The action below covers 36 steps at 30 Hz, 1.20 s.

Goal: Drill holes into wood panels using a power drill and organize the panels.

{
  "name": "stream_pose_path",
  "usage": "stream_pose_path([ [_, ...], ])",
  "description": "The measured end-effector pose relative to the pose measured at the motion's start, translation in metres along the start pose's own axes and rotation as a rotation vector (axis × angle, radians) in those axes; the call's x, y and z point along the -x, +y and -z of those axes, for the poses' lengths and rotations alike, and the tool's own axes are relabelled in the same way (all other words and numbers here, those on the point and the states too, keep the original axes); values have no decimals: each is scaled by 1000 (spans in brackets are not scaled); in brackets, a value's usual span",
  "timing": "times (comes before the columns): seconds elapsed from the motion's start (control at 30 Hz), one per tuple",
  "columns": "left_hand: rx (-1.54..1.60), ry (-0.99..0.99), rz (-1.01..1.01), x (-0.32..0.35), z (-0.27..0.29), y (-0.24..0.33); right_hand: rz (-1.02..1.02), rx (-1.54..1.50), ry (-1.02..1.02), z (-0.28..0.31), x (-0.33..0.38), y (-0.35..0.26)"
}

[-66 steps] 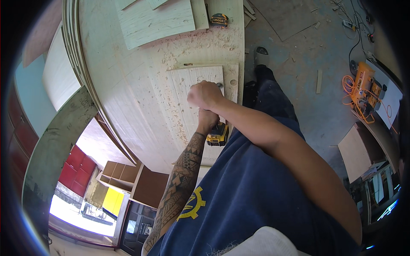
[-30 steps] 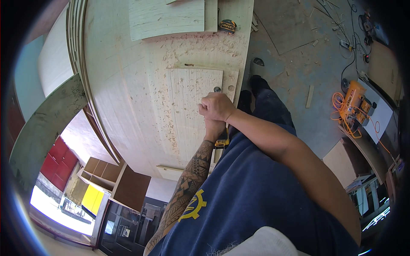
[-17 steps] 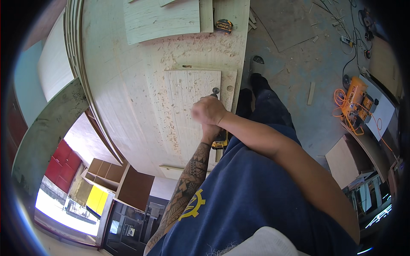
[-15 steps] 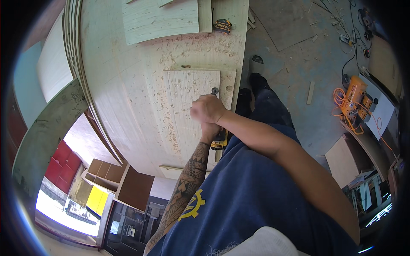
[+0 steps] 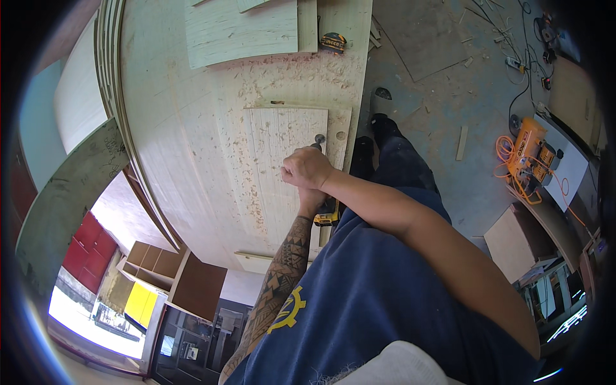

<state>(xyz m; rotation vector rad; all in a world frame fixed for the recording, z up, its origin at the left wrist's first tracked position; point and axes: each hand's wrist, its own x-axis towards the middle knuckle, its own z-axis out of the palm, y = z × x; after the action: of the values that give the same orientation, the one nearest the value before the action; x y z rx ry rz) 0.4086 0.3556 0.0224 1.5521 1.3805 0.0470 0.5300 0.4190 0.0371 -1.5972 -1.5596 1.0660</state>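
A pale wooden panel (image 5: 282, 154) lies on a big workbench (image 5: 186, 147) strewn with wood shavings. My right hand (image 5: 308, 168) is closed over the top of a yellow and black power drill (image 5: 327, 217). My tattooed left hand (image 5: 312, 202) grips the drill lower down, mostly hidden under the right hand. The drill's round bit (image 5: 319, 138) stands at the panel's right edge, next to a round hole (image 5: 340, 135) in the strip beside it.
A larger board (image 5: 244, 29) and a tape measure (image 5: 333, 42) lie at the bench's far end. An orange machine with a coiled orange cable (image 5: 529, 154) sits on the dusty floor at right, among offcuts. Open cabinet boxes (image 5: 173, 276) stand at lower left.
My right hand has drawn back a little toward me on the drill, and the round bit now shows beyond my knuckles. The view has shifted slightly.
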Motion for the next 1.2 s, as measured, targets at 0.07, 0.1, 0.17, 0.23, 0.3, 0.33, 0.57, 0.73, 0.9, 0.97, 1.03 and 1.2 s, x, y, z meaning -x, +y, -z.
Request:
stream_pose_path([
  [0.07,-20,-59,77,-12,5,20,-48,6,-23,2,-6,8],
  [0.1,-48,-106,158,-14,7,22,-72,-8,-55,6,-12,6],
  [0.17,8,-142,275,-17,1,17,-94,-23,-88,14,-17,2],
  [0.23,63,-186,382,-23,-2,16,-169,-31,-171,21,-18,5],
  [0.3,-113,-270,326,-24,-3,15,-148,-46,-107,23,-12,7],
  [0.33,-116,-269,322,-23,-4,14,-128,-61,-44,22,-8,9],
  [0.57,-115,19,-106,-4,-5,-2,-30,-56,139,15,15,2],
  [0.73,-52,-42,-44,-6,5,-1,-21,-23,104,2,5,-2],
  [0.9,-222,-225,74,-14,16,13,-106,-20,31,3,-11,0],
  [0.97,-185,-266,143,-19,18,16,-130,-22,10,7,-11,2],
  [1.03,-145,-305,215,-25,19,23,-129,-72,68,10,-8,5],
  [1.2,-199,-138,-26,-12,4,15,-72,-86,156,20,13,10],
])
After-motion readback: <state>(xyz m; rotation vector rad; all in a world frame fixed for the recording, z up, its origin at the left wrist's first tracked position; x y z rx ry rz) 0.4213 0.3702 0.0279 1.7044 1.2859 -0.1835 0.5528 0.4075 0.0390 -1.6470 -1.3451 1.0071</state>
